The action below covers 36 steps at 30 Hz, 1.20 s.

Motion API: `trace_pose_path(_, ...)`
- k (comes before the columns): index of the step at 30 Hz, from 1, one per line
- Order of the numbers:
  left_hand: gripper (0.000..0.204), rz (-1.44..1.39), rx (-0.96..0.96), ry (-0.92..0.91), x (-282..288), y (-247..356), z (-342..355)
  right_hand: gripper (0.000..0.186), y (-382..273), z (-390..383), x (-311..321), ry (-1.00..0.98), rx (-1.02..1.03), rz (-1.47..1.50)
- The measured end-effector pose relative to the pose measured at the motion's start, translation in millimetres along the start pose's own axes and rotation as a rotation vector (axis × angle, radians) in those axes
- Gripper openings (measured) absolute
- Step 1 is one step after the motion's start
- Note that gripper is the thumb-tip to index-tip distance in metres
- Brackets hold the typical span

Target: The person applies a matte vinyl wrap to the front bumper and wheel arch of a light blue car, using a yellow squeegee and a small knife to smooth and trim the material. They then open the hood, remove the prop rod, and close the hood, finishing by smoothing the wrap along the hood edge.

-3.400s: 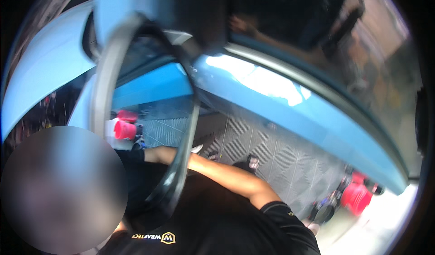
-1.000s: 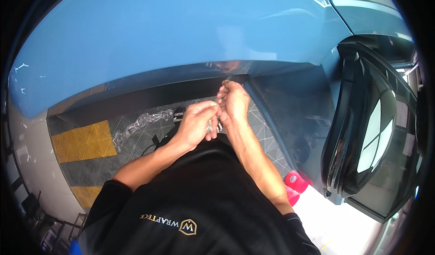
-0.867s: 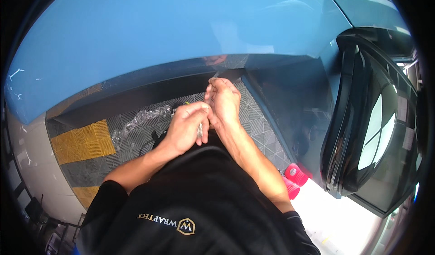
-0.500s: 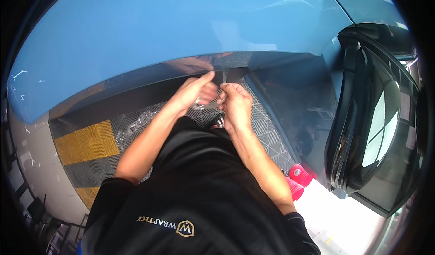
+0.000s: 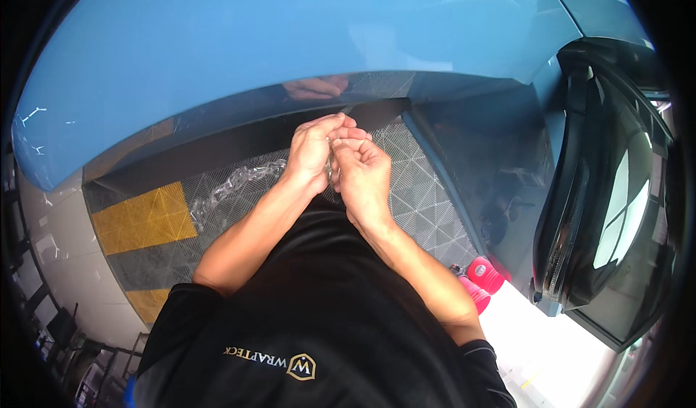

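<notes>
My left hand (image 5: pixel 310 154) and my right hand (image 5: pixel 364 176) meet in front of my body, just below the lower edge of a glossy pale-blue car panel (image 5: pixel 239 31). Both have their fingers curled and pressed together around small crumpled clear plastic (image 5: pixel 332 167), largely hidden by the fingers. The left fingertips lie over the right hand's. Below and left of the panel, more crumpled clear plastic (image 5: pixel 232 183) lies on grey slatted floor tiles (image 5: pixel 424 190).
A black side mirror (image 5: pixel 580 183) juts out on the right beside darker bodywork (image 5: pixel 493 139). Red containers (image 5: pixel 484 276) stand low at right. Yellow tiles (image 5: pixel 145 216) border a pale floor (image 5: pixel 58 241) at left, with dark metal frames (image 5: pixel 94 368) at the bottom left.
My view has turned from close beside the mirror to the blue panel. Since half a second ago, my left hand has closed in against my right, its fingers now curled together.
</notes>
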<state>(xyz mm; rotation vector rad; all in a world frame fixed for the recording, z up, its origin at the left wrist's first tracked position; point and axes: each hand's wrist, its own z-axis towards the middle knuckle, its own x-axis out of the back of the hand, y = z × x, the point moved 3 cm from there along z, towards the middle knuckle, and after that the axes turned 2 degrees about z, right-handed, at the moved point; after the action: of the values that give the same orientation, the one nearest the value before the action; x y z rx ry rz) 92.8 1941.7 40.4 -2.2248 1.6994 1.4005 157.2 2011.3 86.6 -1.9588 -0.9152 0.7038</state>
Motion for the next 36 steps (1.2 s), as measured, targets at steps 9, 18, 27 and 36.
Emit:
trace_pose_path(9, 0.019, -0.271, 0.035, 0.084, 13.0, 1.7, -45.2, 0.022, -27.3, -11.2, 12.6, -0.274, -0.114, -0.268)
trace_pose_path(18, 0.024, -0.003, -0.023, -0.033, 9.0, -6.3, -55.6, 0.021, -4.8, 65.1, 5.8, 0.05, -0.043, -0.038)
trace_pose_path(27, 0.036, 0.167, -0.06, -0.073, 55.3, 0.6, -69.1, 0.023, 11.7, 25.2, -33.2, 0.055, -0.03, -0.029)
trace_pose_path(36, 0.043, 0.064, 0.162, -0.399, 15.2, 0.2, 9.0, 0.026, 8.6, -7.7, -16.3, -0.025, 0.126, -0.305)
